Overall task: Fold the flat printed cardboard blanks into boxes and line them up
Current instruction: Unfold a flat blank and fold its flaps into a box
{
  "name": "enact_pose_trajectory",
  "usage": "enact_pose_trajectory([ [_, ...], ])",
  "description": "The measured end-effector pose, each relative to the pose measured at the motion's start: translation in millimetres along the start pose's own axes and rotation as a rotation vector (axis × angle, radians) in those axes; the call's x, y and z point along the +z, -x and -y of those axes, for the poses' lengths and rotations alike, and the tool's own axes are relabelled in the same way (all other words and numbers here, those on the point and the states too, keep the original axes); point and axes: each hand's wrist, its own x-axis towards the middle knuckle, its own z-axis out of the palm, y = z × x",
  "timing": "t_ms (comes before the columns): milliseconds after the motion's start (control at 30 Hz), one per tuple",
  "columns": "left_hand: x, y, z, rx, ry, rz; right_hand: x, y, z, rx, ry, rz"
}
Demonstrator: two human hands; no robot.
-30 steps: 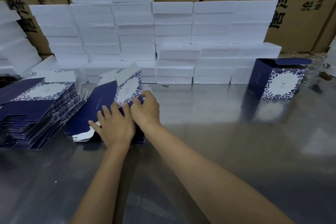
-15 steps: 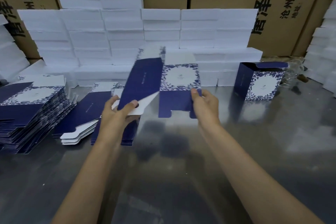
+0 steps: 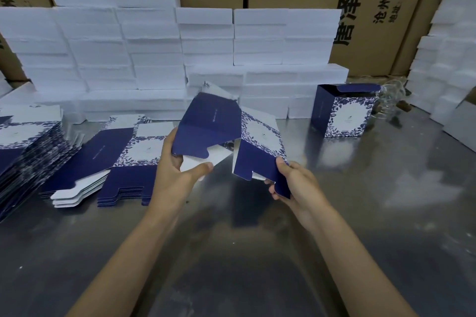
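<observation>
I hold one navy and white floral cardboard blank [image 3: 219,126] in the air over the steel table [image 3: 360,213], partly opened into a sleeve. My left hand [image 3: 177,172] grips its left bottom flaps, thumb on the white inner flap. My right hand [image 3: 291,183] pinches the lower right navy flap. A short stack of flat blanks [image 3: 123,154] lies to the left, and a taller stack [image 3: 28,147] sits at the far left. One folded box [image 3: 342,113] stands upright at the right, its top flap open.
Stacks of white foam blocks [image 3: 154,59] line the back of the table, with more at the right edge [image 3: 448,72]. Brown printed cartons [image 3: 373,8] stand behind them. A clear plastic thing [image 3: 389,103] lies beside the folded box.
Both hands lifted a blank off the short stack, carried it right and up, and spread it from flat into a partly opened sleeve.
</observation>
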Motion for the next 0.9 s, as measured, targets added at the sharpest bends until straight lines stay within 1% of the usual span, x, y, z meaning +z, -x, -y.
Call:
enact_pose_trajectory([
  [67,2,1,2,0.006,-0.002,-0.036,0,0,-2,0.018,0.044,0.009],
  [133,4,2,1,0.031,-0.065,-0.076,-2,0,-2,0.03,0.006,0.04],
  [233,5,4,-1,0.144,-0.189,-0.096,-4,1,2,0.04,-0.044,0.128],
  [300,6,7,4,0.218,-0.29,-0.055,-3,2,4,0.043,-0.092,0.171],
  [367,7,12,7,0.293,-0.483,0.017,-4,2,5,0.045,-0.181,0.232],
  [467,8,16,10,0.429,-0.762,0.155,-13,2,8,0.044,-0.34,0.418],
  [500,8,17,10,0.468,-0.856,0.186,-16,2,10,0.038,-0.384,0.443],
  [533,8,17,10,0.485,-0.924,0.215,-20,1,10,0.036,-0.393,0.417],
  [567,9,16,10,0.465,-0.945,0.251,-22,0,10,0.032,-0.36,0.35],
  [633,10,17,11,0.353,-0.923,0.342,-29,-4,7,0.009,-0.253,0.185],
  [667,10,17,12,0.285,-0.899,0.389,-32,-5,6,-0.003,-0.213,0.137],
  [733,10,18,12,0.14,-0.772,0.431,-36,-6,4,-0.028,-0.187,0.106],
  [767,9,16,11,0.082,-0.672,0.404,-37,-7,5,-0.039,-0.186,0.104],
  [800,8,13,11,0.054,-0.597,0.335,-38,-7,6,-0.048,-0.191,0.108],
  [867,5,7,10,0.012,-0.515,0.141,-40,-8,8,-0.057,-0.215,0.134],
  [900,2,4,10,-0.049,-0.451,0.067,-41,-9,8,-0.055,-0.224,0.155],
])
